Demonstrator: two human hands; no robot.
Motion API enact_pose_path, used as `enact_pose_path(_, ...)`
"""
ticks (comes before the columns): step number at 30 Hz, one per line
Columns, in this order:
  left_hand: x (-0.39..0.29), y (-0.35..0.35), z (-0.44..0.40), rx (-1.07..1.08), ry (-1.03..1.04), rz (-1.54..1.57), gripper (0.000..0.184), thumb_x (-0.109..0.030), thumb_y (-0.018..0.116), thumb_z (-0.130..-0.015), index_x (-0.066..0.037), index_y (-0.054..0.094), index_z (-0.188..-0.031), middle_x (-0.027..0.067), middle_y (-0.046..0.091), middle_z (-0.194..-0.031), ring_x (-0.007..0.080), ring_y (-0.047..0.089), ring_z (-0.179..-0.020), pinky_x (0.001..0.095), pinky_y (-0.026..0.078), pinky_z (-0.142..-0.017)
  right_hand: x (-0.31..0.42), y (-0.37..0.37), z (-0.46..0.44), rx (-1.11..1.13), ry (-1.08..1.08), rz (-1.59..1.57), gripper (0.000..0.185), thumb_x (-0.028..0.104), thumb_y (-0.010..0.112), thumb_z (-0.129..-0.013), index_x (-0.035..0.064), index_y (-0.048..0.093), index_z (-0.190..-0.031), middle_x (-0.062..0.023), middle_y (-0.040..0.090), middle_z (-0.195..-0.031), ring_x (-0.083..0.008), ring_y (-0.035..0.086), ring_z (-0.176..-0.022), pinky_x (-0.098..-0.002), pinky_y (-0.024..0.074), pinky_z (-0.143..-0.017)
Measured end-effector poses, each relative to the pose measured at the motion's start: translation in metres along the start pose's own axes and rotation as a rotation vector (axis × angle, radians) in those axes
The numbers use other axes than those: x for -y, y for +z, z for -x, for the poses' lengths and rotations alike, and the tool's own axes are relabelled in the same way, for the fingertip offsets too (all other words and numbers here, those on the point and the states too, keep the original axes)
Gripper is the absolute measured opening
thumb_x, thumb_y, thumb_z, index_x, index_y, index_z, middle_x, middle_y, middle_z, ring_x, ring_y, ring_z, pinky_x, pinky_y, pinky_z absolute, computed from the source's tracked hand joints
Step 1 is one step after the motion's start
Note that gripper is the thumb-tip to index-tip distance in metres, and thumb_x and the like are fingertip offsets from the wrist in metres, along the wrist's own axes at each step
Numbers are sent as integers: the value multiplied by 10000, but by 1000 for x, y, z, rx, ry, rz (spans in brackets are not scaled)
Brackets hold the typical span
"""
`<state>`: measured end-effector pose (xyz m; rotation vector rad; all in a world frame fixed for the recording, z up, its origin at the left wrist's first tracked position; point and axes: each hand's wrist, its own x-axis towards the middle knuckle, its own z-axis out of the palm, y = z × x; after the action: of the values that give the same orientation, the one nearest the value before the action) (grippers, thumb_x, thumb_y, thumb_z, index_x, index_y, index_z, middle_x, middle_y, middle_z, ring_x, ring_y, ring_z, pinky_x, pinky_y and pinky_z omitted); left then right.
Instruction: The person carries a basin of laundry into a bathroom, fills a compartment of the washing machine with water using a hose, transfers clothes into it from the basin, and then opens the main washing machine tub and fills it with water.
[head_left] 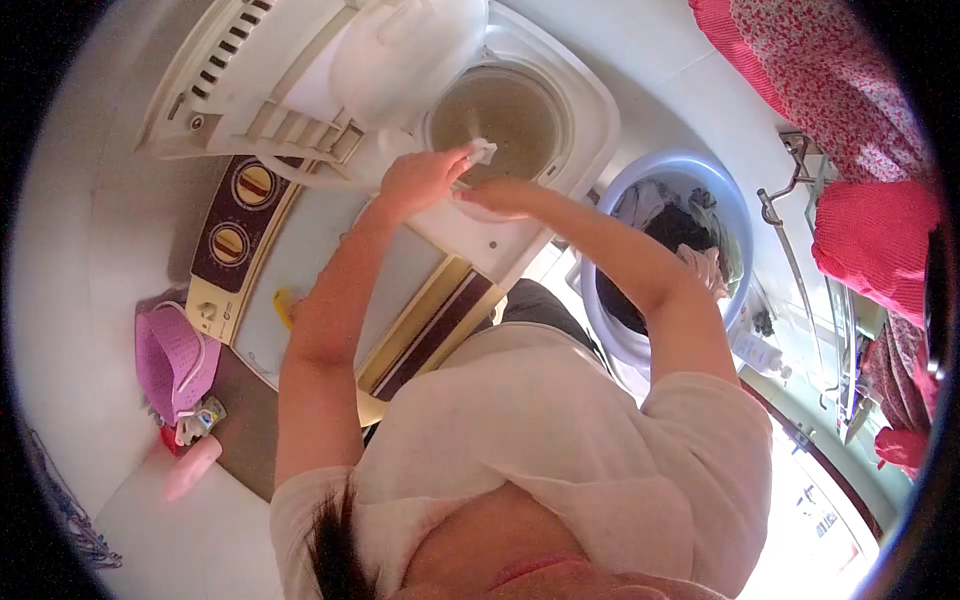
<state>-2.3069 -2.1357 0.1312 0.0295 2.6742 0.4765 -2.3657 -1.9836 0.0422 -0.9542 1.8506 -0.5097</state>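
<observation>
Both my hands are over the round tub (pixel 545 115) of a twin-tub washing machine, whose pale round lid (pixel 400 60) stands raised. My left hand (pixel 425 183) is closed, with a small piece of white cloth (pixel 483 152) at its fingertips. Close beside it, at the tub's near rim, my right hand (pixel 500 198) has its fingers curled downward; what they hold, if anything, is hidden. Brownish water or a brownish bottom shows inside the tub. Left of my hands are the machine's control knobs (pixel 228 244) and its pale flat cover (pixel 350 270).
A blue tub (pixel 735 200) of dark and light laundry stands at right, by a white bottle (pixel 758 352). Red cloths (pixel 870 240) hang near a metal rack (pixel 790 240). A purple basket (pixel 175 360) is at left. Something yellow (pixel 287 305) lies on the machine.
</observation>
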Motion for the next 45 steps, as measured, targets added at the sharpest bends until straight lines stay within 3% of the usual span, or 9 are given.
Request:
enact_pose_path(2, 1, 2, 1, -31, 8, 70, 354, -377, 381, -934, -240, 499, -1239, 101, 652, -898, 309, 620, -833, 438, 475, -714, 7, -8, 7, 138, 69, 30, 668, 572, 361, -897, 56, 412, -1319, -194, 420, -1343, -340, 379, -1259, -406, 299, -1039)
enact_pose_path(8, 2, 3, 1, -91, 10, 21, 360, -423, 387, -932, -299, 498, -1252, 159, 636, -818, 331, 625, -760, 443, 486, -672, 19, 1, -21, -111, -215, -254, 577, 516, 342, -927, 101, 435, -1316, -199, 453, -1309, -342, 430, -1216, -422, 345, -994)
enact_pose_path(14, -8, -13, 8, -71, -9, 74, 372, -411, 403, -930, -271, 494, -1262, 156, 629, -801, 330, 616, -746, 453, 473, -671, 33, -13, 13, -113, 111, 66, 524, 475, 334, -943, 103, 426, -1300, -169, 477, -1288, -295, 423, -1211, -385, 322, -1013)
enact_pose_path(23, -9, -17, 14, -37, -10, 98, 370, -402, 400, -934, -232, 522, -1239, 165, 631, -835, 338, 607, -790, 442, 461, -693, 7, 11, -48, -89, 22, -390, 567, 505, 342, -926, 64, 456, -1262, -177, 452, -1316, -319, 434, -1205, -395, 335, -1012)
enact_pose_path(29, -1, -8, 16, -26, 29, 98, 378, -400, 407, -929, -201, 536, -1224, 163, 636, -874, 338, 607, -811, 437, 462, -705, 25, -2, 10, -40, 56, 53, 525, 497, 303, -939, 126, 469, -1272, -148, 478, -1305, -302, 451, -1197, -398, 336, -997)
enact_pose_path(38, -6, -24, 18, -29, 16, 126, 362, -385, 402, -927, -201, 544, -1205, 143, 640, -909, 327, 605, -860, 432, 463, -747, -13, 26, -60, -127, -151, -452, 575, 541, 364, -899, 95, 507, -1232, -163, 557, -1195, -332, 542, -1084, -422, 424, -911)
enact_pose_path(41, -7, -32, 20, 80, -29, 131, 367, -394, 404, -927, -197, 546, -1202, 136, 638, -939, 326, 599, -882, 432, 463, -756, -29, 21, -44, -184, -159, -235, 571, 541, 370, -896, 94, 518, -1220, -166, 568, -1178, -334, 557, -1064, -429, 435, -898)
enact_pose_path(43, -1, -30, 20, 81, -8, 135, 371, -391, 409, -929, -184, 551, -1202, 146, 639, -926, 327, 607, -861, 428, 461, -745, -3, -18, 2, 92, 233, 188, 451, 402, 505, -871, 56, 546, -1158, -181, 578, -1139, -325, 545, -1064, -397, 456, -854)
enact_pose_path(45, 5, -23, 18, 72, 13, 141, 374, -387, 413, -932, -171, 556, -1202, 156, 640, -912, 328, 614, -841, 424, 459, -734, 5, -39, 27, 134, 284, 352, 473, 329, 585, -818, 43, 523, -1189, -187, 550, -1186, -313, 540, -1075, -409, 447, -870)
